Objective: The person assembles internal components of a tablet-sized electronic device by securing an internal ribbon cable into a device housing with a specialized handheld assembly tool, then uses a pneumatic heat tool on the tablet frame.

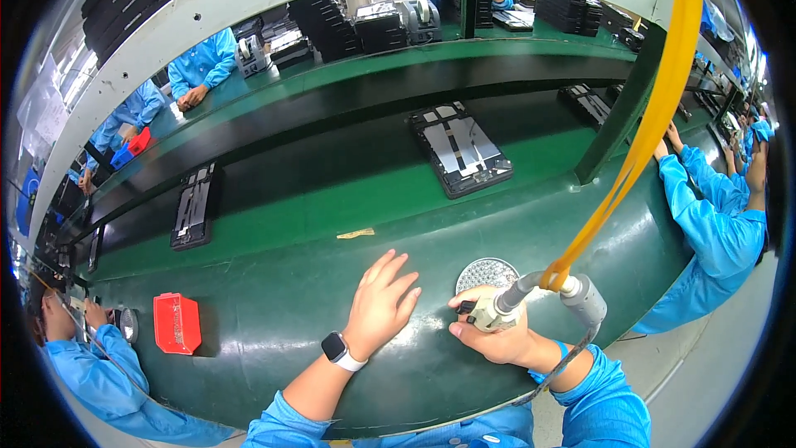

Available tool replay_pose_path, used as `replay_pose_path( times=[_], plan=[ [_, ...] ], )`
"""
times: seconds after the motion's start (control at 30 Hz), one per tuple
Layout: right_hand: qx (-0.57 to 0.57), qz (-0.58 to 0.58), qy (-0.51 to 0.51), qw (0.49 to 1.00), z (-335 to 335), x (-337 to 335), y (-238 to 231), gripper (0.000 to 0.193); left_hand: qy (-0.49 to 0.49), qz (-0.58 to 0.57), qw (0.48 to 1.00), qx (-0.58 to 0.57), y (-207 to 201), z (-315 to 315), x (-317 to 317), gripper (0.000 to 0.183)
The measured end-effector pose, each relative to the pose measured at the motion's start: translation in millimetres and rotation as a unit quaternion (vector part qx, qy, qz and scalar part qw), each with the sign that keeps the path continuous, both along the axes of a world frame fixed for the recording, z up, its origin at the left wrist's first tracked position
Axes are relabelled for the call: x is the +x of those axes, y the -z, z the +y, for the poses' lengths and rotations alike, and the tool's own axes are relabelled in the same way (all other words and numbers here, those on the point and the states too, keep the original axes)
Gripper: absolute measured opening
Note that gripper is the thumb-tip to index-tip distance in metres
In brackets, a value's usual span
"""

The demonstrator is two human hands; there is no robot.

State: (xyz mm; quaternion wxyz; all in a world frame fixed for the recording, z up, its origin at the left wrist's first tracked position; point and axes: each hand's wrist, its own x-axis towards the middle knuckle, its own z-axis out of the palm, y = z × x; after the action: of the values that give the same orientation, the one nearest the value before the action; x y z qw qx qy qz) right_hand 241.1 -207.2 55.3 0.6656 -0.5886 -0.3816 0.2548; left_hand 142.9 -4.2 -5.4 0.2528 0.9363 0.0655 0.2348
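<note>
My left hand (381, 303) is open above the green worktop, fingers spread, holding nothing. A smartwatch (335, 348) with a white band is on that wrist. My right hand (504, 345) grips the pale body of an electric screwdriver (499, 314); its bit is hidden. A yellow elastic band (615, 187) holds the tool from above, and a dark cable (572, 355) runs down from it past my wrist. Just beyond the right hand lies a round silver dish (489, 270) full of small round holes or pieces, partly covered by the hand.
An opened tablet-like device (461, 149) lies on the green belt (332, 217) ahead, another device (194, 206) farther left. A red bin (177, 323) stands at left. A green post (618, 108) rises at right. Co-workers in blue sleeves (705, 216) sit on both sides and across.
</note>
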Motion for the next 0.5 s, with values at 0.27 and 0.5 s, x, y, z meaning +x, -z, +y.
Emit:
replay_pose_path(
  times=[0.27,0.5],
  plan=[
    [-0.014,0.014,0.0,1.0,-2.8,1.9,-4.3,0.031,-0.003,0.004,1.0,0.002,-2.0,-1.6,1.8,0.023],
    [-0.025,-0.038,0.008,0.999,-4.9,5.2,-3.8,0.032,-0.002,0.007,1.0,0.0,-3.5,-3.2,3.1,0.024]
  ],
)
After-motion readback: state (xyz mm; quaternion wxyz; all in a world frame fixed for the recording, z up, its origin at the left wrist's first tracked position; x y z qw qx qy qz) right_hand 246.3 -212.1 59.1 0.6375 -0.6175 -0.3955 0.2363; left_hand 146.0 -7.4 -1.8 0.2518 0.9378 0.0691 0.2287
